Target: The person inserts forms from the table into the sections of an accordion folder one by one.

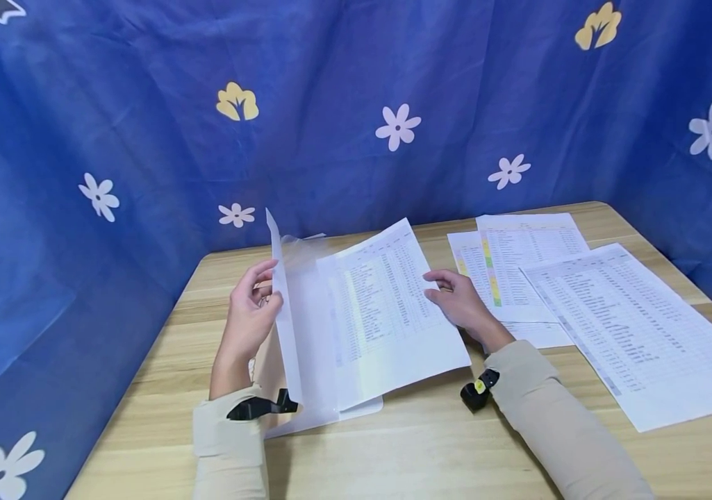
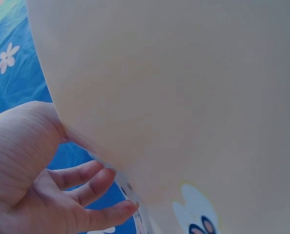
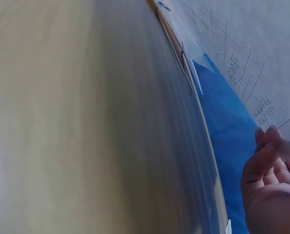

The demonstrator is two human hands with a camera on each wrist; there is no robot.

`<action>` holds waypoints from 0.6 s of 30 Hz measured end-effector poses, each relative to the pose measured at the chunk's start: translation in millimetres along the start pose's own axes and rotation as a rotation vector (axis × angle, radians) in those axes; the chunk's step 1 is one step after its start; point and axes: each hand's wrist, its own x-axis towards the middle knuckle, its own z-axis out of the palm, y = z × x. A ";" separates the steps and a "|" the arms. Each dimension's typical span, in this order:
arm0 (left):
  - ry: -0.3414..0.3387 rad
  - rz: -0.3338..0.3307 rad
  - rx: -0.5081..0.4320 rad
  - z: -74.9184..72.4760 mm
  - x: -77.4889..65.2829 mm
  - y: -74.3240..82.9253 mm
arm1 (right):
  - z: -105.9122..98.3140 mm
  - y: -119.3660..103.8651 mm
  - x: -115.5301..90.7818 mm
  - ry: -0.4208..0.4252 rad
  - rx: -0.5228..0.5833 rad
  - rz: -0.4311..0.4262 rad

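My left hand (image 1: 254, 305) holds the raised cover of a folder (image 1: 287, 326) at its outer edge, thumb on one side and fingers on the other. In the left wrist view the cover's pale outside (image 2: 149, 97) bears a cartoon figure (image 2: 196, 209). Inside is a clear plastic sheet (image 1: 310, 319), overlapping the left part of a printed paper sheet (image 1: 387, 298). My right hand (image 1: 463, 305) pinches that paper by its right edge, which is lifted off the table. The right wrist view has the thumb and fingertips (image 3: 266, 139) meeting at the paper's edge.
More printed sheets lie on the wooden table (image 1: 406, 458) to the right: a large one (image 1: 637, 333) near the right edge, and several overlapping ones with coloured columns (image 1: 531, 264) behind my right hand. A blue curtain (image 1: 330, 125) hangs behind the table.
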 end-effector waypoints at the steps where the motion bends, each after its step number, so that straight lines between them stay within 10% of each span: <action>1: -0.001 0.001 -0.001 0.2 0.0 -0.2 | 0.3 0.6 0.6 0.000 -0.001 -0.002; 18: -0.007 -0.013 -0.003 0.4 -0.4 -0.1 | 1.8 -0.6 2.2 0.028 0.006 0.004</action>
